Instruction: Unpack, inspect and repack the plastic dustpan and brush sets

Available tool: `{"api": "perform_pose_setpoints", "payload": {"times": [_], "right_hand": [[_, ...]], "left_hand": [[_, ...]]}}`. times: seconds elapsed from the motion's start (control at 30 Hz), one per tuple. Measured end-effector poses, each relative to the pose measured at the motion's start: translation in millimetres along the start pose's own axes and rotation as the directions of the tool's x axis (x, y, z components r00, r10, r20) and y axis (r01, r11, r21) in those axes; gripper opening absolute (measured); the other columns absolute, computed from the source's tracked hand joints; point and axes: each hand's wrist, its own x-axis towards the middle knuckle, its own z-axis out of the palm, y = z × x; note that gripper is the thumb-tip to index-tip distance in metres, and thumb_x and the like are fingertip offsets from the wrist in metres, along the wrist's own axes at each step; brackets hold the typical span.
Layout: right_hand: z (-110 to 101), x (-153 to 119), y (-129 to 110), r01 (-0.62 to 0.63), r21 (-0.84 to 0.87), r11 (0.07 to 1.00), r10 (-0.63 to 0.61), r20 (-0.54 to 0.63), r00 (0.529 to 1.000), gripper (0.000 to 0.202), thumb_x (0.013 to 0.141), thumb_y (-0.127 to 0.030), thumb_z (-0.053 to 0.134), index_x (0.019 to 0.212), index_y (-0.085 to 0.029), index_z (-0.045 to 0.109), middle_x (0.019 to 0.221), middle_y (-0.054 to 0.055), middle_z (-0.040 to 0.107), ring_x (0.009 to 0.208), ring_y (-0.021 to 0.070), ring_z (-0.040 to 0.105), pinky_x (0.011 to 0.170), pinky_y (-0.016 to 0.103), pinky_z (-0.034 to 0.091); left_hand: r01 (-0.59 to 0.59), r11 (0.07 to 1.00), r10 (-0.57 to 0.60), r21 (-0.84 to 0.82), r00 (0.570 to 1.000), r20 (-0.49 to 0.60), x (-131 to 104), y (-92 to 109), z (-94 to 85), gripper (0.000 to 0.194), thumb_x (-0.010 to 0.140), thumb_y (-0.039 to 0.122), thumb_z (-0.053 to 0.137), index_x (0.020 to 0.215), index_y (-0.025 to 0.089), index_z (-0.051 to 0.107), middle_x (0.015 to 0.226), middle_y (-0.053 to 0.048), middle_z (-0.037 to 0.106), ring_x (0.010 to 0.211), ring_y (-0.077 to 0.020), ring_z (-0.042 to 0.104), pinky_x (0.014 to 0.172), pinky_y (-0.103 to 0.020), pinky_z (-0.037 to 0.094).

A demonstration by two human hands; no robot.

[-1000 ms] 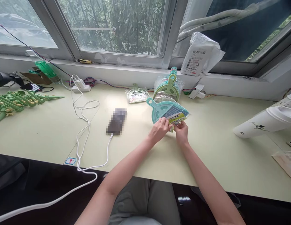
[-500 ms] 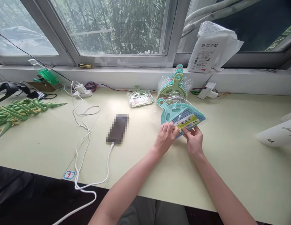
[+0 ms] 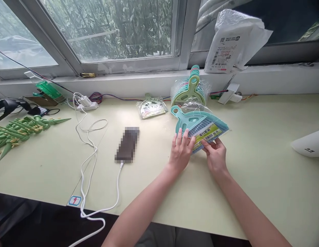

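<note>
A turquoise mini dustpan [image 3: 183, 120] with blue brush bristles and a yellow-green printed label is tilted above the table, its looped handle pointing up and left. My right hand [image 3: 216, 156] pinches its lower right edge, thumb on the label and fingers behind. Over the left part of the dustpan lies my left hand [image 3: 180, 149], fingers stretched out and apart, resting against its front. Just behind stands a row of nested green and turquoise dustpans [image 3: 191, 91] in clear plastic. To the left of that row is a smaller green dustpan [image 3: 152, 106] in a clear wrapper.
A phone [image 3: 127, 144] with a white charging cable [image 3: 118, 187] lies left of my hands. Green plastic pieces [image 3: 17, 132] are piled at far left. A white cup-like object [image 3: 309, 142] lies at right. On the sill are a plastic parcel [image 3: 232, 44] and a screwdriver [image 3: 87, 74].
My left hand's fingers have straightened and spread over the dustpan, where they were curled at its label before. My right hand keeps its hold. The camera view has shifted slightly.
</note>
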Motion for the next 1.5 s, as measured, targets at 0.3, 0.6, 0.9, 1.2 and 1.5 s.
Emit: {"api": "perform_pose_setpoints", "payload": {"times": [0.3,0.6,0.9,1.2,1.5], "right_hand": [[-2,0,1,0.002,0.011,1.000,-0.003,0.068,0.998,0.047,0.062,-0.035,0.079,0.103,-0.022,0.062,0.097,0.005,0.069,0.092,0.0203,0.065,0.080,0.035,0.055],[4,-6,2,0.013,-0.086,0.996,0.000,0.150,0.989,0.045,0.061,-0.037,0.078,0.100,-0.020,0.065,0.090,0.005,0.070,0.086,0.0196,0.065,0.078,0.035,0.055],[1,-9,5,0.034,-0.112,0.993,-0.016,0.160,0.987,0.033,0.067,-0.035,0.070,0.096,-0.020,0.066,0.093,0.005,0.071,0.088,0.0221,0.065,0.078,0.034,0.053],[15,-16,-6,0.011,-0.102,0.995,0.018,0.273,0.962,0.030,0.062,-0.027,0.070,0.090,-0.019,0.067,0.078,0.001,0.070,0.078,0.0194,0.065,0.072,0.033,0.053],[8,-14,-8,-0.017,0.064,0.998,0.005,0.172,0.985,0.038,0.061,-0.033,0.075,0.095,-0.019,0.063,0.088,0.003,0.070,0.086,0.0187,0.065,0.077,0.033,0.055]], "left_hand": [[-0.212,0.952,0.252,-0.220,0.952,0.173,2,1,-15.8,0.042,0.092,0.014,0.029,0.132,0.017,0.044,0.146,-0.012,0.037,0.140,-0.0206,0.020,0.109,-0.039,0.038],[-0.101,0.944,0.157,-0.315,0.975,0.157,8,-3,-18.6,0.050,0.089,0.010,0.033,0.140,0.013,0.035,0.148,-0.011,0.033,0.141,-0.0220,0.014,0.113,-0.042,0.032],[-0.231,0.858,0.362,-0.459,0.906,0.219,5,-1,-28.5,0.051,0.092,0.010,0.022,0.138,0.024,0.039,0.147,-0.004,0.036,0.139,-0.0147,0.024,0.107,-0.033,0.039],[0.012,0.956,-0.016,-0.294,1.000,-0.013,11,1,-11.2,0.045,0.089,0.016,0.043,0.133,0.024,0.044,0.112,-0.009,0.058,0.102,-0.0176,0.057,0.089,-0.031,0.048],[0.076,0.905,-0.194,-0.419,0.950,-0.246,6,9,-18.5,0.056,0.087,0.026,0.052,0.138,0.026,0.030,0.130,-0.012,0.046,0.125,-0.0214,0.043,0.102,-0.039,0.038]]}}
